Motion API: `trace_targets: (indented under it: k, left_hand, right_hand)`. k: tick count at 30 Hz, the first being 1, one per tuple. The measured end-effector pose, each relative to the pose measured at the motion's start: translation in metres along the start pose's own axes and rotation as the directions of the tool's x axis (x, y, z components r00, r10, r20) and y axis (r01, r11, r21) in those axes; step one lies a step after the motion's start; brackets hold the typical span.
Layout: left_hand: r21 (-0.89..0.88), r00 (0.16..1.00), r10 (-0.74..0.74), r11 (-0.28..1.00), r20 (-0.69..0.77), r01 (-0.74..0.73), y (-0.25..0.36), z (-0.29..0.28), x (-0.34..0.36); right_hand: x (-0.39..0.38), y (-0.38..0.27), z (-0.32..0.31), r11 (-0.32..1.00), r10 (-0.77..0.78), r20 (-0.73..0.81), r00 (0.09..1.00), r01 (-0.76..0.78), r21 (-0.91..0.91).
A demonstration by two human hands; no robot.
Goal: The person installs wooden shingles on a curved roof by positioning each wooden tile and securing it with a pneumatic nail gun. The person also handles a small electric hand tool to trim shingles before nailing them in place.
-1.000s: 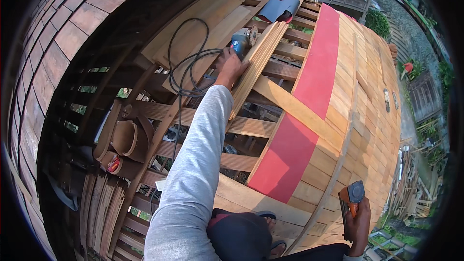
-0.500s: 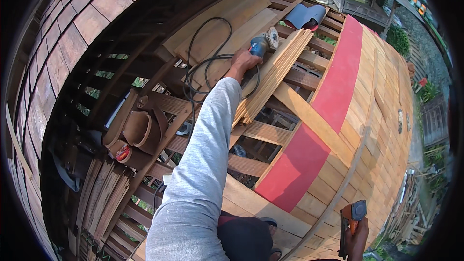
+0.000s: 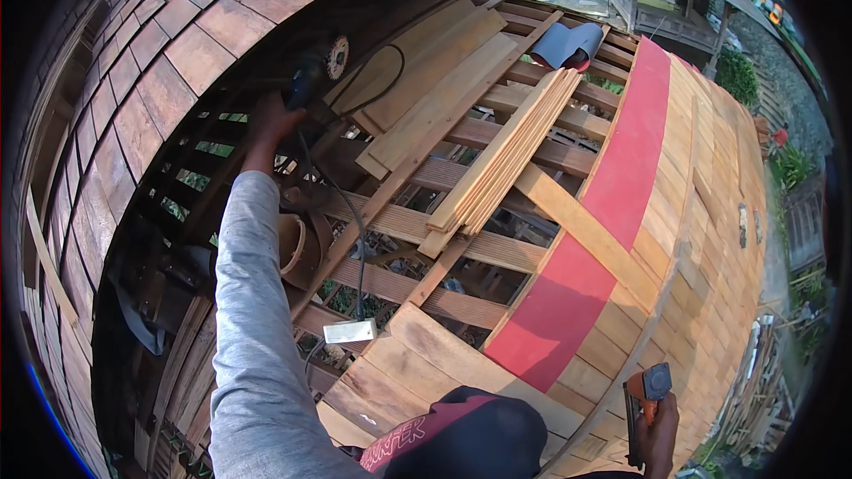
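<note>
My left hand (image 3: 273,120), at the end of a grey sleeve, is closed round a blue angle grinder (image 3: 308,80) in the shade under the tiled roof edge. The grinder's round disc (image 3: 337,58) faces up and away from the hand. Its dark cord (image 3: 342,191) runs down toward a white socket box (image 3: 351,331). At the lower right, my right hand (image 3: 658,439) grips an orange and black nail gun (image 3: 650,390) by its handle, above the wooden shingles. Part of that hand is hidden behind the handle.
A stack of thin wooden boards (image 3: 506,155) lies across open battens (image 3: 510,253) with gaps between them. Red underlay (image 3: 555,310) borders the laid shingles (image 3: 710,213). A brown tool pouch (image 3: 306,244) sits at left. A grey-blue rolled sheet (image 3: 568,43) rests at the far end.
My left hand has carried the grinder left, from beside the board stack into the shade by the tiled roof, and its cord has followed. My right hand stays almost in place with the nail gun.
</note>
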State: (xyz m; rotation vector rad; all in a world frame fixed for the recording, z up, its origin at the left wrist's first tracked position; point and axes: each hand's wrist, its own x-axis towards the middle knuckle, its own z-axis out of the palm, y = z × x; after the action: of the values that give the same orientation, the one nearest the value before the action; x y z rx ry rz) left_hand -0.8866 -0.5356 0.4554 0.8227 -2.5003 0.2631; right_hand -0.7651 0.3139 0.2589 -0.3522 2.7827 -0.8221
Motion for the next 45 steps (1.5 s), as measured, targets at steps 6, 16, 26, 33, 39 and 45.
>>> trace_targets:
  k: [6, 16, 26, 33, 39, 45]
  left_hand:
    - [0.054, 0.938, -0.327, 0.945, 0.114, 0.323, -0.076, 0.036, -0.003]
    - [0.099, 0.942, -0.305, 0.942, -0.139, 0.320, -0.056, 0.058, 0.095]
    - [0.239, 0.995, -0.038, 0.971, 0.089, 0.015, -0.080, 0.173, 0.140]
    - [0.206, 0.957, 0.241, 0.940, 0.163, -0.272, -0.088, 0.131, 0.205]
    - [0.458, 0.992, -0.047, 0.889, 0.115, -0.010, 0.039, 0.092, 0.064]
    - [-0.222, 0.892, 0.405, 0.906, 0.202, -0.361, 0.178, 0.062, -0.030]
  right_hand:
    - [0.003, 0.005, 0.011, 0.997, 0.066, -0.045, 0.997, -0.065, 0.042]
    - [0.010, 0.023, 0.015, 0.982, 0.147, 0.009, 0.989, -0.145, -0.117]
    - [-0.022, 0.031, 0.011, 0.891, 0.444, -0.138, 0.885, -0.419, 0.176]
    - [-0.048, 0.032, 0.009, 0.947, 0.322, -0.214, 0.922, -0.317, 0.058]
    - [-0.055, 0.030, 0.011, 0.955, 0.296, -0.210, 0.932, -0.293, 0.046]
    - [-0.055, 0.025, 0.010, 0.987, 0.161, -0.351, 0.923, -0.152, 0.053]
